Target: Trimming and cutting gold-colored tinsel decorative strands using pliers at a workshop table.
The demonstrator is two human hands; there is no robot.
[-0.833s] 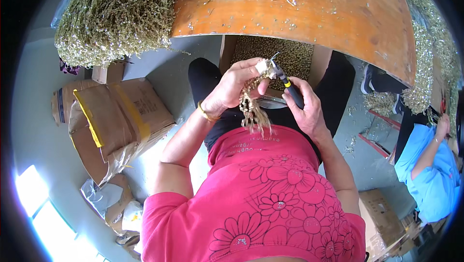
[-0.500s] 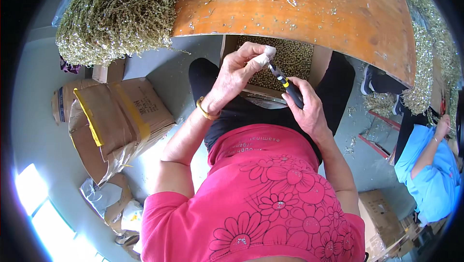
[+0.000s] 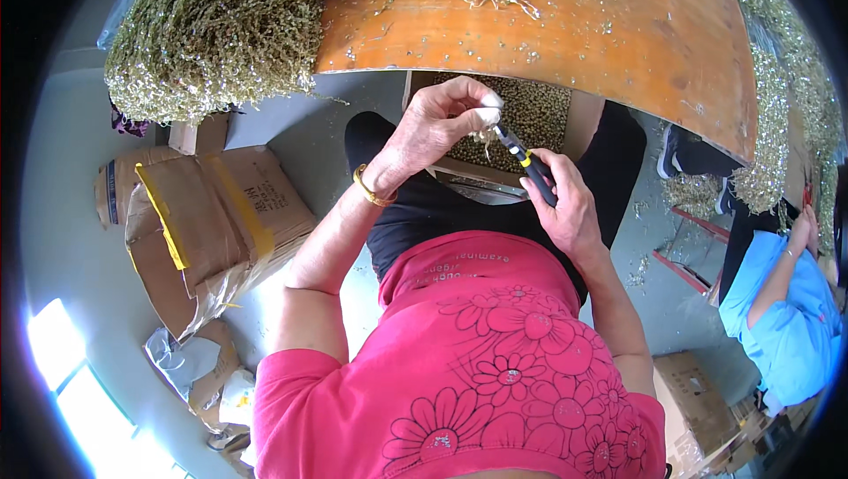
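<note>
The fingers of my left hand [image 3: 433, 126] are pinched together, with white wrapping on thumb and fingertip. Just under them shows a small pale gold tuft [image 3: 483, 135], partly hidden by the fingers. My right hand [image 3: 570, 205] grips a pair of pliers [image 3: 533, 167] with black and yellow handles. The tips of the pliers meet the left fingertips; whether the jaws are closed is too small to tell. Below both hands, an open box [image 3: 585, 121] holds many small gold beads [image 3: 539, 113], set between my knees at the table's edge.
An orange-brown wooden table [image 3: 565, 20] curves ahead, strewn with gold bits. A thick heap of gold glittery strands [image 3: 212, 37] hangs off its left side, more strands [image 3: 764, 117] at right. A cardboard box [image 3: 221, 205] lies left. A co-worker in a blue top [image 3: 786, 320] sits right.
My left hand has shifted slightly down, and the pale gold tuft shows below its fingers. The pliers have dropped slightly with my right hand. At right, the co-worker's hands have moved.
</note>
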